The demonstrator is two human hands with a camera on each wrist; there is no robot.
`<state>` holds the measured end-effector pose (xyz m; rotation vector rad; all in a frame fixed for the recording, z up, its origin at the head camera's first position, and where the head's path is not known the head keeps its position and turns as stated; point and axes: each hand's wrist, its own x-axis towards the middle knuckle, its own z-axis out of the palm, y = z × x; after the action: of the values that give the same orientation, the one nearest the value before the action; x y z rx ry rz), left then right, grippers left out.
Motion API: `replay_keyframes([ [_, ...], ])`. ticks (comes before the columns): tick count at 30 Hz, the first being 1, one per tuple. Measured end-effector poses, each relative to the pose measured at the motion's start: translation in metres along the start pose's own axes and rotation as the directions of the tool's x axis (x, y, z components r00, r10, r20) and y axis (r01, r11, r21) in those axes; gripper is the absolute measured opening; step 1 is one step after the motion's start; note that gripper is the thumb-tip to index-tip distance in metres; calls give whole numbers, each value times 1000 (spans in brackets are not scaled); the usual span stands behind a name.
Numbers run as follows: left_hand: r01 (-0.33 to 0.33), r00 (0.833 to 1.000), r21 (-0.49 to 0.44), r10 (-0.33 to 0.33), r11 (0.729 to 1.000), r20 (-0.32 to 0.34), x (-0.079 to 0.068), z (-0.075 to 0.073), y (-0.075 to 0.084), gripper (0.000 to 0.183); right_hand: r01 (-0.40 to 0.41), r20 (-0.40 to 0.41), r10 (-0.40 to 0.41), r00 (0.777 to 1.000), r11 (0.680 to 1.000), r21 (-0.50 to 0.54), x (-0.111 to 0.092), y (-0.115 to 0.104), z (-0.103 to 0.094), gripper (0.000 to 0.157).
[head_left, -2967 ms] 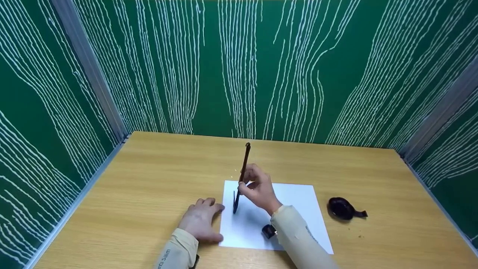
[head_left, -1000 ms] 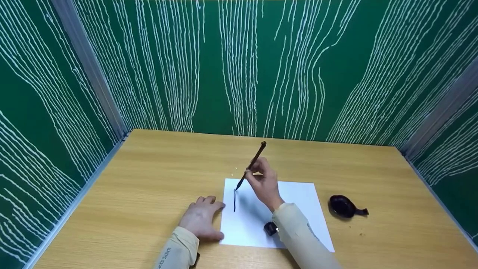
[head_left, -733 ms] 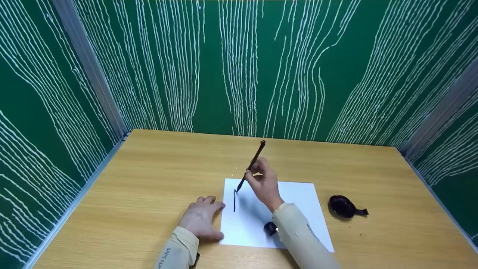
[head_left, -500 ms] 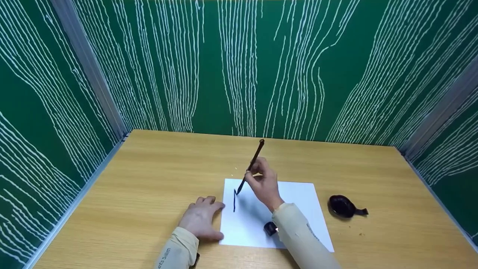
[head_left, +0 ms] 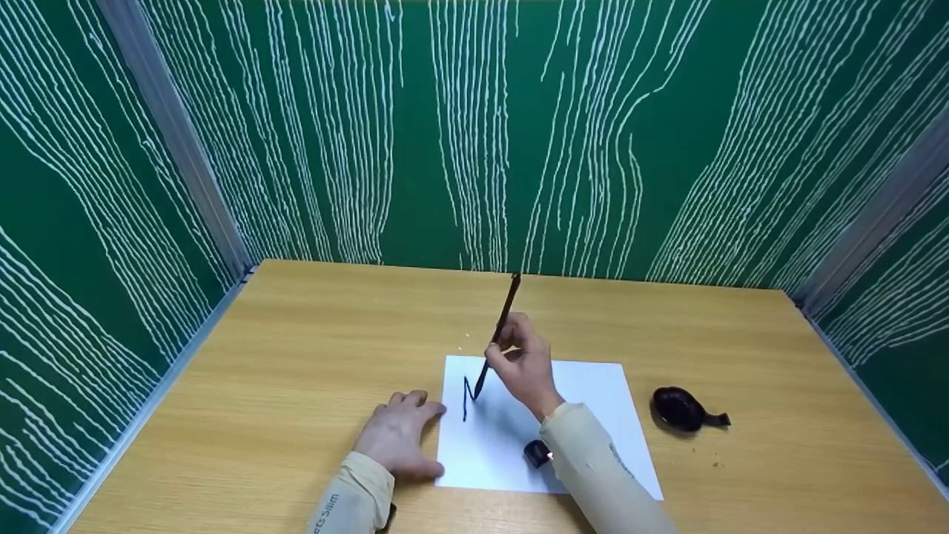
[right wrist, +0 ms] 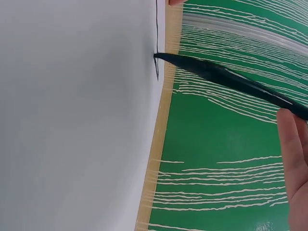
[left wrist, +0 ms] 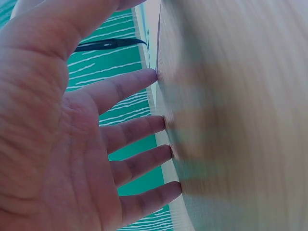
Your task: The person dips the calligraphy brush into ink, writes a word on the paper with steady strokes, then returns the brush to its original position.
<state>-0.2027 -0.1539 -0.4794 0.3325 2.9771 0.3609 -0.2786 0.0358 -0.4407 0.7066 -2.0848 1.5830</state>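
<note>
My right hand point(head_left: 525, 368) pinches a dark, slim paintbrush point(head_left: 507, 310) that leans up and away. In the right wrist view the black tip of the paintbrush point(right wrist: 207, 70) touches the white paper point(right wrist: 72, 120). Thin black strokes point(head_left: 465, 400) mark the left part of the sheet: an upright line, then a slanting one down to the tip. Beside the sheet's left edge my left hand point(head_left: 399, 434) rests with fingers spread, thumb and forefinger at the paper's border. The left wrist view shows its fingertips point(left wrist: 173, 190) pressed on the table, nothing held.
A small black dish with a short handle point(head_left: 678, 409) stands on the wooden table point(head_left: 311, 334) right of the paper. By my right sleeve a small dark object point(head_left: 537, 453) shows, partly hidden. Green walls with white wavy lines point(head_left: 563, 148) enclose the table's back and sides.
First the brush lay lower on the upright line, then rose to its top. Since then it has moved down and right, leaving a slanting stroke. The left hand has stayed in place.
</note>
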Motion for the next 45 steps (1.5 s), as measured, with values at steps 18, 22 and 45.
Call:
replay_keyframes([
  [18, 13, 1000, 5, -13, 1000, 20, 0, 2, -1, 86, 30, 41, -31, 999, 999, 25, -2, -2, -2, 28],
  [22, 12, 1000, 1, -12, 1000, 27, 1, 3, -2, 86, 42, 49, -44, 998, 999, 26, -1, -2, -3, 29],
  [45, 14, 1000, 8, -14, 1000, 2, 0, 0, -2, 85, 13, 55, -15, 998, 1000, 26, 2, -2, -5, 23],
])
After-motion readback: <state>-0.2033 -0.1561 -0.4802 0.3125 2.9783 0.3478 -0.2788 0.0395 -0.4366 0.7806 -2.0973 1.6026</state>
